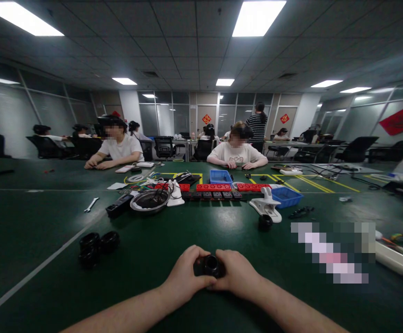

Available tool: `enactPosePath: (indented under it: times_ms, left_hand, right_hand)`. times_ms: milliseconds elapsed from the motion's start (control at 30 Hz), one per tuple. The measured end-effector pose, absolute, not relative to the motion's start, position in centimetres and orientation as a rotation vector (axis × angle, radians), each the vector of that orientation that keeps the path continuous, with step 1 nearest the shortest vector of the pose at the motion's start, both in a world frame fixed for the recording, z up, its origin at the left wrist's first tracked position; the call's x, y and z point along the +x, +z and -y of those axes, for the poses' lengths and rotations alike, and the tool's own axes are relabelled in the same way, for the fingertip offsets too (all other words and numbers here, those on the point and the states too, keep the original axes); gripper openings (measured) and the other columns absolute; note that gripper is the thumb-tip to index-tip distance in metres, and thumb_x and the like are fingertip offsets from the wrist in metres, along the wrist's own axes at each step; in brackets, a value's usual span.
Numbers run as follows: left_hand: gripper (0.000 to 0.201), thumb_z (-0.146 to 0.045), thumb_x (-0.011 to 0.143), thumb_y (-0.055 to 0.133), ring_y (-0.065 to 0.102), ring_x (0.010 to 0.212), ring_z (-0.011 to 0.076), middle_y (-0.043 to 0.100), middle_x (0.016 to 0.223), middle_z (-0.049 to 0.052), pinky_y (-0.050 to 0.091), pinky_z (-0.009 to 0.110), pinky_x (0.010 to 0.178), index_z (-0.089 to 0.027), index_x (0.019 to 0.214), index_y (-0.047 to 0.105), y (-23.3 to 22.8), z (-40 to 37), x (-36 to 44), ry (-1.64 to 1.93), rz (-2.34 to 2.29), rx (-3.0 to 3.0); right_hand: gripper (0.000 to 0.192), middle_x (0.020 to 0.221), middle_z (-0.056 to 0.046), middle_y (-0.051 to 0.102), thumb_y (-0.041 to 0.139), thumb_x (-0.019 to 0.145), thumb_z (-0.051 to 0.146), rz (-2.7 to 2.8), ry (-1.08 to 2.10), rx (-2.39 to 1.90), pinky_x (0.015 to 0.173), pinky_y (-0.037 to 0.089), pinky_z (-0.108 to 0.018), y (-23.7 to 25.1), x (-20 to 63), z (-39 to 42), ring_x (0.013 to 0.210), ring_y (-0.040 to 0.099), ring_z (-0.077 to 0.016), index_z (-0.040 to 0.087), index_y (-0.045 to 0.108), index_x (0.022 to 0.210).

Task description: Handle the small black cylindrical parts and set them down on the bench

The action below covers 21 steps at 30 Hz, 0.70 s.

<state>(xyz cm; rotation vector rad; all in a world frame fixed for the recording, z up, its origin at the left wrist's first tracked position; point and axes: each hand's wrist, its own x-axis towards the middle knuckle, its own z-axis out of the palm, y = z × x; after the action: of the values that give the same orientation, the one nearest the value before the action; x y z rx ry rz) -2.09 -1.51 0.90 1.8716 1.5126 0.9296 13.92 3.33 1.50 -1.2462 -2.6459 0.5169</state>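
Near the front of the green table, my left hand (pixel 189 270) and my right hand (pixel 236 273) close around a small black cylindrical part (pixel 211 264) with a round hole facing up. My thumbs meet on its near side, and the fingers wrap its sides, so most of it is hidden. Off to the left, several similar black round parts (pixel 89 240) sit in a cluster. Another black round part (pixel 265 222) lies ahead to the right, beside a white clip-shaped stand (pixel 266 205).
Across the middle lie red socket strips (pixel 213 187), a round metal-rimmed dish (pixel 149 202), blue bins (pixel 286 197) and cables. A wrench (pixel 91 205) lies at left. Two people sit across the green table (pixel 146 296). A white device (pixel 393 252) lies at right.
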Motion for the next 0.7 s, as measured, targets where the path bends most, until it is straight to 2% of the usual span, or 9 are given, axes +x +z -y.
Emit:
enactPosePath:
  times_ms: [100, 167, 233, 300, 400, 533, 700]
  left_hand:
    - [0.033, -0.019, 0.056, 0.070, 0.048, 0.077, 0.0174, 0.051, 0.083, 0.000, 0.038, 0.026, 0.067, -0.017, 0.086, 0.055, 0.9, 1.5, -2.0, 0.954, -1.552, 1.864]
    - [0.034, -0.019, 0.057, 0.070, 0.048, 0.078, 0.0173, 0.051, 0.084, 0.000, 0.038, 0.025, 0.067, -0.018, 0.088, 0.056, 1.0, 1.4, -2.2, 0.950, -1.504, 1.887]
    - [0.036, -0.020, 0.059, 0.069, 0.048, 0.078, 0.0168, 0.052, 0.085, 0.000, 0.038, 0.025, 0.066, -0.020, 0.093, 0.056, 1.1, 1.3, -2.4, 0.928, -1.418, 1.920]
    - [0.038, -0.021, 0.062, 0.067, 0.049, 0.078, 0.0161, 0.052, 0.087, 0.000, 0.038, 0.024, 0.065, -0.023, 0.099, 0.056, 1.2, 1.1, -2.7, 0.895, -1.330, 1.953]
    - [0.041, -0.023, 0.066, 0.066, 0.049, 0.078, 0.0154, 0.051, 0.090, -0.001, 0.038, 0.023, 0.064, -0.026, 0.105, 0.053, 1.1, 1.0, -3.1, 0.848, -1.263, 1.989]
    - [0.043, -0.025, 0.066, 0.066, 0.049, 0.078, 0.0151, 0.051, 0.089, 0.000, 0.038, 0.022, 0.064, -0.026, 0.107, 0.053, 1.2, 1.1, -3.2, 0.809, -1.254, 2.021]
    - [0.037, -0.025, 0.064, 0.068, 0.049, 0.077, 0.0149, 0.051, 0.087, -0.001, 0.038, 0.022, 0.063, -0.022, 0.098, 0.055, 1.8, 1.5, -3.0, 0.798, -1.274, 1.998]
  right_hand:
    - [0.041, 0.071, -0.004, 0.059, 0.057, 0.061, 0.056, 2.668, 0.248, -1.269, 0.059, 0.033, -0.028, 1.5, 13.5, -2.8, 0.066, 0.053, -0.0199, 0.017, 0.055, 0.073]
    - [0.048, 0.074, -0.005, 0.059, 0.059, 0.057, 0.059, 2.694, 0.216, -1.220, 0.066, 0.034, -0.032, 1.6, 13.7, -2.9, 0.072, 0.053, -0.0226, 0.016, 0.056, 0.077]
    - [0.058, 0.084, -0.006, 0.057, 0.065, 0.049, 0.058, 2.721, 0.325, -1.099, 0.070, 0.035, -0.033, 1.9, 14.3, -3.4, 0.079, 0.051, -0.0234, 0.017, 0.055, 0.088]
    - [0.061, 0.092, -0.004, 0.054, 0.070, 0.049, 0.051, 2.755, 0.543, -0.939, 0.071, 0.036, -0.030, 2.3, 15.0, -4.1, 0.084, 0.049, -0.0217, 0.018, 0.053, 0.098]
    - [0.043, 0.091, -0.002, 0.053, 0.069, 0.059, 0.037, 2.790, 0.827, -0.754, 0.072, 0.037, -0.027, 2.6, 15.8, -5.1, 0.085, 0.048, -0.0182, 0.019, 0.056, 0.097]
    - [0.029, 0.083, 0.000, 0.055, 0.069, 0.062, 0.028, 2.778, 0.895, -0.713, 0.068, 0.036, -0.024, 2.6, 16.1, -5.5, 0.080, 0.049, -0.0159, 0.016, 0.060, 0.087]
    - [0.038, 0.073, 0.002, 0.056, 0.071, 0.055, 0.040, 2.727, 0.886, -0.911, 0.052, 0.033, -0.019, 2.4, 15.5, -4.6, 0.063, 0.050, -0.0121, 0.016, 0.058, 0.081]
